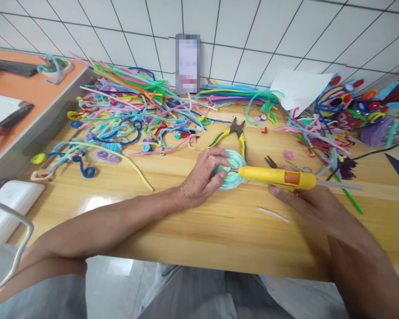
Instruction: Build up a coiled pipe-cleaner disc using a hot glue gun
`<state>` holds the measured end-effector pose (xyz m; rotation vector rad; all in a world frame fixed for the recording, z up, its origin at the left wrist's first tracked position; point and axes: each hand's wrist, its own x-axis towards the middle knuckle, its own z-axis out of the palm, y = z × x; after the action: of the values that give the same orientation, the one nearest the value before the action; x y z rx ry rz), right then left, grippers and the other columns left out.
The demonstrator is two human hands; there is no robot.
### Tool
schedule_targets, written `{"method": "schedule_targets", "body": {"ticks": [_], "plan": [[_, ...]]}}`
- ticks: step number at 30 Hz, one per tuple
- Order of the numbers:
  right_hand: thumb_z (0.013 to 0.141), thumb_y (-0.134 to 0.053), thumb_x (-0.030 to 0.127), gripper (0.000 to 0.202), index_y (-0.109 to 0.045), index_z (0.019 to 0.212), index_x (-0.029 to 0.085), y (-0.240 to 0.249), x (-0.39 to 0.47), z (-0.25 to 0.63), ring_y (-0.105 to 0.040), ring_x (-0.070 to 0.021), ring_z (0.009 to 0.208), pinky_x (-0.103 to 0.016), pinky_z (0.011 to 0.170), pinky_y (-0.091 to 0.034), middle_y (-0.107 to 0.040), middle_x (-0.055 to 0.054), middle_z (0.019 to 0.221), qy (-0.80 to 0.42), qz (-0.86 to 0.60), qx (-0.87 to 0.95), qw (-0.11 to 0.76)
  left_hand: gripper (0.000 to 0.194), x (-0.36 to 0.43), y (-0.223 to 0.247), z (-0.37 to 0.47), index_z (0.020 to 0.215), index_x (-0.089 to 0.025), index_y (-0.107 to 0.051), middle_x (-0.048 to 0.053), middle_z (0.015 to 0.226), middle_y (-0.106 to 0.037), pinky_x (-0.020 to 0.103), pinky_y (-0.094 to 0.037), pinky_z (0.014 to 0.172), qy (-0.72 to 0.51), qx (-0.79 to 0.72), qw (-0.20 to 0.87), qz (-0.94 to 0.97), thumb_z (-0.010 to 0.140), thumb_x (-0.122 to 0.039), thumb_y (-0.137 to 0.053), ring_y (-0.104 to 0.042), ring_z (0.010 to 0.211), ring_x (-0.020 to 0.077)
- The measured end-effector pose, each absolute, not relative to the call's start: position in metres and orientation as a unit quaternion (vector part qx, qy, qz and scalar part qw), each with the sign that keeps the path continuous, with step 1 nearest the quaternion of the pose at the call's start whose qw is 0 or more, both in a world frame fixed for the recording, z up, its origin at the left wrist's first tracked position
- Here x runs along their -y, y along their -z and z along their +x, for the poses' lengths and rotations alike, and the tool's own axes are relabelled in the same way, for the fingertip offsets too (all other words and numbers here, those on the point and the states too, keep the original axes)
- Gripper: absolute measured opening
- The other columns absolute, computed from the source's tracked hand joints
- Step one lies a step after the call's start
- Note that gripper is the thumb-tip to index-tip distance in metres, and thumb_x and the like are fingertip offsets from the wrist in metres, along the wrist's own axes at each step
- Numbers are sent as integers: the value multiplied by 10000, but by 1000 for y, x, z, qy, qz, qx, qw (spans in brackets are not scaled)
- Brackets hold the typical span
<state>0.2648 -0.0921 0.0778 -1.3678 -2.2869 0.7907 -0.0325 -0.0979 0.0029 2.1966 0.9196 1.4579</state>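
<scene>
A round coil of light blue and green pipe cleaner [234,180] lies on the wooden table, partly hidden by my left hand [204,177], whose curled fingers grip its left side. In my right hand [301,199] is a yellow hot glue gun [262,173], its nozzle pointing left at the middle of the coil. A clear glue stick [341,185] sticks out of the gun's back end. Just behind the coil rest pliers with green and yellow handles [237,126]. Dark pointed tool tips [271,162] show behind the gun.
Loose colourful pipe cleaners [119,102] cover the back left, with more at the right [322,133]. A phone [188,64] leans on the tiled wall. Small scissors [299,166] lie right of the pliers. A pink strip [273,214] lies in front. A white device [16,208] stands left.
</scene>
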Motion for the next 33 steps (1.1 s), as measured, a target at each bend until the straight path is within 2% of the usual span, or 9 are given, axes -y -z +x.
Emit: {"method": "schedule_targets", "body": {"ticks": [6, 11, 16, 22, 28, 33], "plan": [[997, -585, 638, 419, -707, 958, 238, -77, 94, 266, -677, -245, 761, -390, 709, -581, -726, -30, 883, -288, -486, 809, 167, 164, 98, -3, -32, 1277, -253, -541, 118, 1344, -611, 505, -503, 1186, -511, -326, 164, 778, 1122, -259, -492, -581, 1350, 243], [971, -606, 643, 428, -733, 967, 234, -76, 93, 266, -719, -274, 840, -443, 814, -625, -769, -47, 954, -271, -490, 807, 187, 153, 98, -4, -32, 1270, -246, -540, 118, 1335, -610, 496, -514, 1179, -517, -323, 164, 776, 1125, -256, -493, -585, 1346, 236], [967, -595, 673, 463, -761, 965, 240, -72, 94, 269, -742, -277, 866, -448, 815, -645, -791, -56, 1027, -280, -506, 798, 170, 165, 98, -4, -32, 1279, -250, -546, 117, 1343, -613, 507, -496, 1194, -515, -320, 175, 775, 1125, -269, -490, -586, 1357, 243], [950, -586, 732, 522, -756, 970, 239, -72, 94, 270, -733, -280, 826, -454, 791, -663, -760, -47, 897, -293, -511, 790, 171, 174, 98, -4, -33, 1287, -257, -546, 122, 1357, -607, 539, -495, 1197, -512, -323, 186, 774, 1128, -282, -479, -583, 1378, 261], [955, -574, 731, 537, -757, 880, 232, -74, 95, 269, -739, -272, 814, -446, 791, -663, -795, -63, 979, -281, -508, 797, 167, 154, 98, -5, -32, 1273, -253, -538, 118, 1345, -610, 512, -514, 1187, -514, -321, 178, 776, 1130, -270, -483, -585, 1384, 244], [973, -589, 690, 484, -753, 943, 236, -74, 95, 268, -728, -260, 819, -415, 775, -654, -767, -39, 913, -283, -502, 799, 171, 157, 98, -5, -33, 1277, -256, -536, 117, 1352, -618, 522, -514, 1183, -508, -326, 172, 779, 1130, -275, -483, -593, 1382, 250]]}}
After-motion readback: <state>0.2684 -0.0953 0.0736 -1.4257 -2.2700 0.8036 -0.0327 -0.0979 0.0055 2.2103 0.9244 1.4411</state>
